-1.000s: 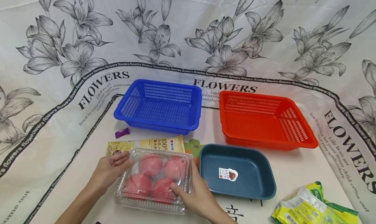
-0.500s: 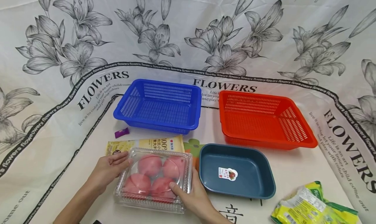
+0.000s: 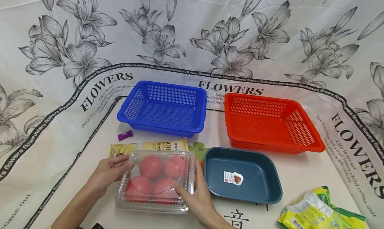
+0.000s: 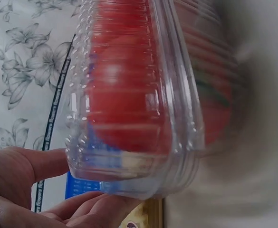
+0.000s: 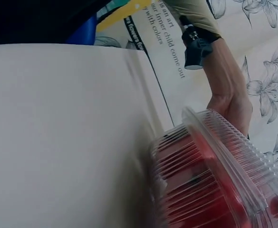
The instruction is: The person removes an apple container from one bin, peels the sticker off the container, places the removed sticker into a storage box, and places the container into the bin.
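Observation:
Both hands hold a clear plastic clamshell box (image 3: pixel 156 206) low over the table's near left part in the head view. Several round red tomatoes (image 3: pixel 151 166) show through its lid. My left hand (image 3: pixel 109 174) pinches the far left corner; in the left wrist view its thumb (image 4: pixel 51 164) presses the top while the fingers reach round the end. At the right side, my right hand (image 3: pixel 199 199) grips the box with its thumb over the lid and the fingers along the side wall. Shadow lies under the box (image 5: pixel 200 190) in the right wrist view.
Behind the box lies a yellow packet (image 3: pixel 123 149), partly covered, near a small purple wrapper (image 3: pixel 125 135). A blue basket (image 3: pixel 168 130) and red basket (image 3: pixel 276 147) stand at the back. A dark teal tray (image 3: pixel 255 185) sits right of the box, with a yellow-green bag (image 3: pixel 315 210) beyond it.
The box has tilted slightly and its near edge has shifted a little farther from me. Both hands have kept their hold and moved with it. The baskets and tray stay put.

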The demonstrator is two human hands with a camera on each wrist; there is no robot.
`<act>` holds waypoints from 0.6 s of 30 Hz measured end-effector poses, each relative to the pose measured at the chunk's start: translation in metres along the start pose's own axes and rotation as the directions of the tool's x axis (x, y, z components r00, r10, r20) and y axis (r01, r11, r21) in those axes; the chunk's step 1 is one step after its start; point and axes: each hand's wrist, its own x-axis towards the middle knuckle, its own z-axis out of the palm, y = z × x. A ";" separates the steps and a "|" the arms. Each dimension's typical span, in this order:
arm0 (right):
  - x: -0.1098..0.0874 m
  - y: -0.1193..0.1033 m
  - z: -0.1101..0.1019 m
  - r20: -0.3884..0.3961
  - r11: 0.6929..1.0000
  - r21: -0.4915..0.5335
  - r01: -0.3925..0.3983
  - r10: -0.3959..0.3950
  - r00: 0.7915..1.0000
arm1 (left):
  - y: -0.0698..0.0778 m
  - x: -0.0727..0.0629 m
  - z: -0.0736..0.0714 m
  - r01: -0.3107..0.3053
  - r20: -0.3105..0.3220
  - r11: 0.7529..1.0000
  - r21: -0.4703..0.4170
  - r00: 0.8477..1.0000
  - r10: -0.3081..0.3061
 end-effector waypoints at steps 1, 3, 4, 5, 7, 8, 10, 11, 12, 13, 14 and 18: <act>0.000 -0.001 0.000 -0.002 1.000 0.010 0.011 -0.011 1.000 | 0.001 0.000 0.000 0.002 0.003 1.000 -0.002 1.000 -0.002; -0.001 -0.004 -0.002 0.000 0.999 0.039 0.029 -0.029 1.000 | 0.004 -0.001 0.000 -0.005 0.012 1.000 -0.013 1.000 0.005; -0.001 -0.006 -0.003 0.002 0.998 0.050 0.043 -0.043 0.999 | 0.006 -0.002 -0.001 -0.009 0.015 1.000 -0.016 1.000 0.009; -0.001 -0.008 -0.005 0.000 0.997 0.060 0.050 -0.050 0.999 | 0.009 -0.002 -0.001 -0.015 0.017 1.000 -0.020 1.000 0.015; 0.000 -0.014 -0.009 -0.012 0.996 0.063 0.066 -0.066 0.998 | 0.015 -0.002 -0.001 -0.035 0.026 0.999 -0.033 0.999 0.035; 0.000 -0.017 -0.011 -0.018 0.995 0.075 0.069 -0.068 0.998 | 0.018 -0.001 -0.001 -0.045 0.032 0.998 -0.040 0.998 0.047; -0.001 -0.023 -0.015 -0.034 0.995 0.081 0.062 -0.059 0.998 | 0.025 0.004 -0.001 -0.051 0.028 0.996 -0.066 0.998 0.053; -0.002 -0.027 -0.017 -0.047 0.996 0.079 0.051 -0.048 0.998 | 0.028 0.008 -0.001 -0.046 0.024 0.995 -0.084 0.999 0.049; -0.002 -0.031 -0.019 -0.057 0.996 0.078 0.039 -0.035 0.998 | 0.031 0.012 -0.001 -0.040 0.017 0.993 -0.112 0.999 0.042; -0.002 -0.034 -0.021 -0.063 0.996 0.078 0.034 -0.029 0.998 | 0.034 0.017 -0.001 -0.029 0.007 0.989 -0.147 1.000 0.030; -0.003 -0.038 -0.023 -0.066 0.996 0.084 0.020 -0.015 0.998 | 0.036 0.023 -0.001 -0.016 -0.001 0.983 -0.185 1.000 0.016; -0.003 -0.054 -0.035 -0.072 0.993 0.115 -0.033 0.042 0.997 | 0.045 0.047 0.005 0.015 -0.023 0.930 -0.368 0.999 -0.025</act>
